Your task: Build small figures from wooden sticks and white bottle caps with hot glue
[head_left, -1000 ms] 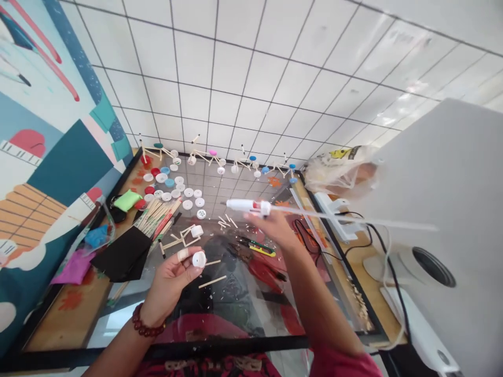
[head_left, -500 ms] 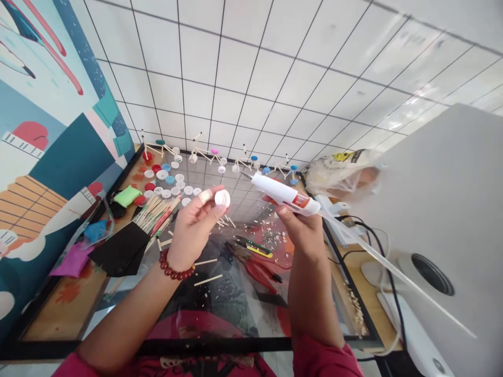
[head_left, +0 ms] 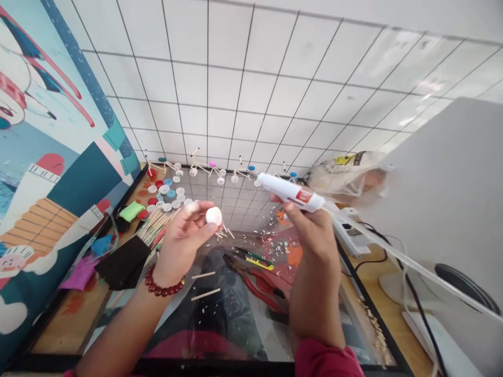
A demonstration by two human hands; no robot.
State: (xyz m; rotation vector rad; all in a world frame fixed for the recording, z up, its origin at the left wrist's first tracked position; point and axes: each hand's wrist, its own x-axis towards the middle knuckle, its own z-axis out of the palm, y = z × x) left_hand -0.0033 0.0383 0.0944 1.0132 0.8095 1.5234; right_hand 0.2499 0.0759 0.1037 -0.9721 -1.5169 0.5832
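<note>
My left hand is raised above the glass table and pinches a small white bottle cap between thumb and fingertips; a bandage wraps one fingertip. My right hand grips a white glue gun with a red label, its nozzle pointing left toward the cap and a long clear glue stick trailing back to the right. Nozzle and cap are a short way apart.
Red pliers and a yellow-green cutter lie on the glass table. Loose caps, a bundle of sticks, felt pieces and stick-and-cap figures fill the far left. A power strip and cables sit at the right.
My left hand lifted the cap from low near the table up to face level. My right hand turned the glue gun and brought its nozzle closer to the cap.
</note>
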